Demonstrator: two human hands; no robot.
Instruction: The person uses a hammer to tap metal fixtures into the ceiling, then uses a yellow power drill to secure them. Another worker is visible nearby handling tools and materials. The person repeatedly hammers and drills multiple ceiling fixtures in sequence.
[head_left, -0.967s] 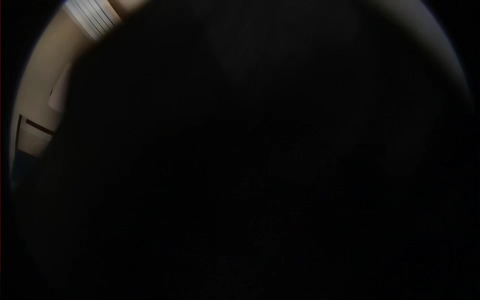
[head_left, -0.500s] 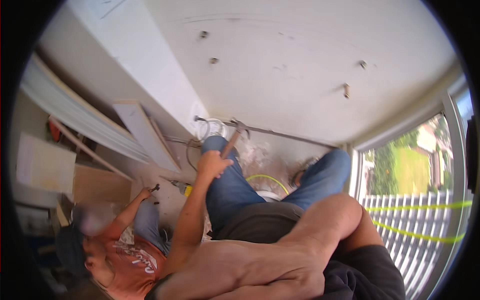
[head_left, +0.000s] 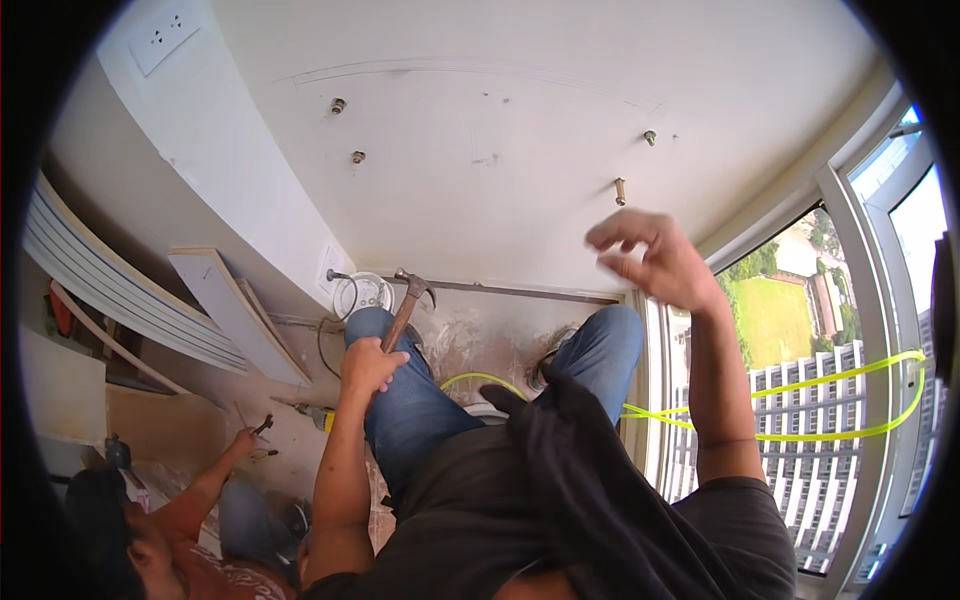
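Claw hammer [head_left: 403, 317], 1: above the left knee, head beside a white bucket [head_left: 362, 298] in view. Left hand [head_left: 369, 367]: fingers clasped round its handle. Right hand [head_left: 660, 262]: raised, fingers loosely curled, released. Wall [head_left: 500, 215]: 4 metal bolts [head_left: 620, 191] protruding. Co-worker's hand [head_left: 245, 440], 1: at lower left, near a dark tool [head_left: 263, 425].

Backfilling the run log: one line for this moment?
left hand: gripping hammer | right hand: raised, open, empty | wall: metal bolts protruding
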